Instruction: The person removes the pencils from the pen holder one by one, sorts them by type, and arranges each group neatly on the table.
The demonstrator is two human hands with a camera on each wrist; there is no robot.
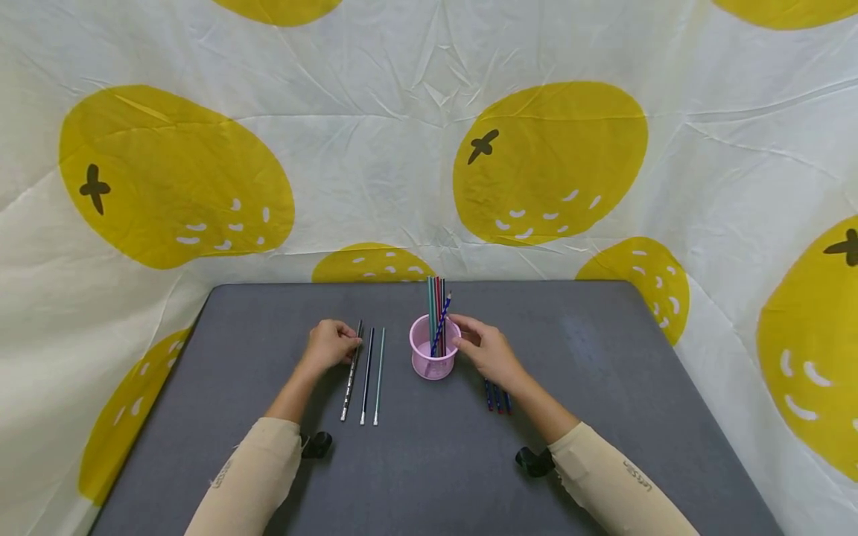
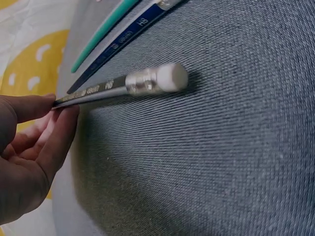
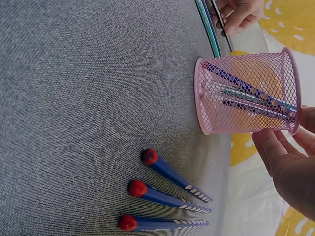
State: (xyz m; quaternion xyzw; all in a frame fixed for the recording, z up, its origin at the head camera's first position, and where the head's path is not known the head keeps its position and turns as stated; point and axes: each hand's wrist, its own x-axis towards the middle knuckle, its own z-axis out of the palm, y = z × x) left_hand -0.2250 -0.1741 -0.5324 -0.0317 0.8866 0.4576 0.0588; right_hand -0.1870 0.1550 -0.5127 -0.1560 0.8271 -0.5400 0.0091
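My left hand [image 1: 328,344] pinches a dark pencil [image 2: 106,91] with a white eraser between thumb and fingertips. In the left wrist view the eraser end points toward the camera. To its right lie a dark blue pencil [image 1: 367,376] and a teal pencil [image 1: 380,376], side by side. My right hand [image 1: 489,353] holds the rim of a pink mesh pencil holder [image 3: 246,59] at its right side. Several pencils [image 1: 430,305] stand in the holder, teal, red and dark ones among them. A blue patterned pencil [image 1: 442,320] leans across them.
Three blue pencils with red ends [image 3: 165,199] lie beneath the right forearm, partly hidden in the head view. The grey table [image 1: 429,476] ends at a cloth [image 1: 375,171] with yellow fruit prints hanging behind it.
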